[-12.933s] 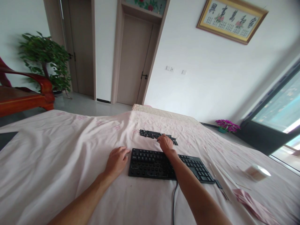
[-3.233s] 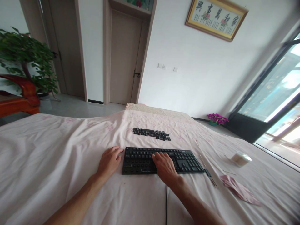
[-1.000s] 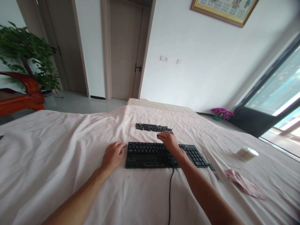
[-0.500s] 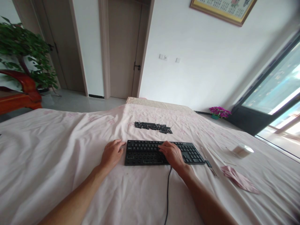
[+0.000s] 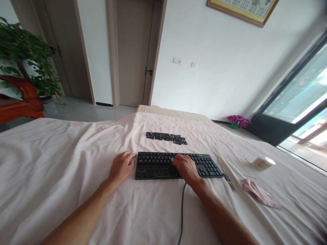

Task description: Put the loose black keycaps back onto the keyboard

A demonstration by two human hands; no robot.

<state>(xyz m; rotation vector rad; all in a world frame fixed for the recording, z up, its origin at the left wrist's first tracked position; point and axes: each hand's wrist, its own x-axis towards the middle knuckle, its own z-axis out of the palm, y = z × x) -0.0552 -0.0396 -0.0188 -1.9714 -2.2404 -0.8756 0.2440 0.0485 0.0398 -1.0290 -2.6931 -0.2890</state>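
Note:
A black computer keyboard (image 5: 158, 170) lies flat on the pink cloth, with caps on its upper rows and number pad. Much of the lower left part is bare, showing the key sockets. My right hand (image 5: 186, 166) rests over the middle of the keyboard, fingers bent and drawn together at the end of a capped row. Anything between those fingertips is hidden. Beside the keyboard's left edge, my left hand (image 5: 122, 165) lies on the cloth, its fingers loosely apart and holding nothing. Beyond the keyboard sits a group of loose black keycaps (image 5: 166, 136).
A black cable (image 5: 182, 211) runs from the keyboard toward me. To the right are a small thin tool (image 5: 227, 177), a crumpled pink cloth (image 5: 258, 193) and a white round container (image 5: 264, 162). Thin sticks lie nearby on the bed-like covered surface (image 5: 76, 153).
The view has shifted very slightly. Both hands keep their places, the right on the keyboard and the left beside it; the keycaps look the same.

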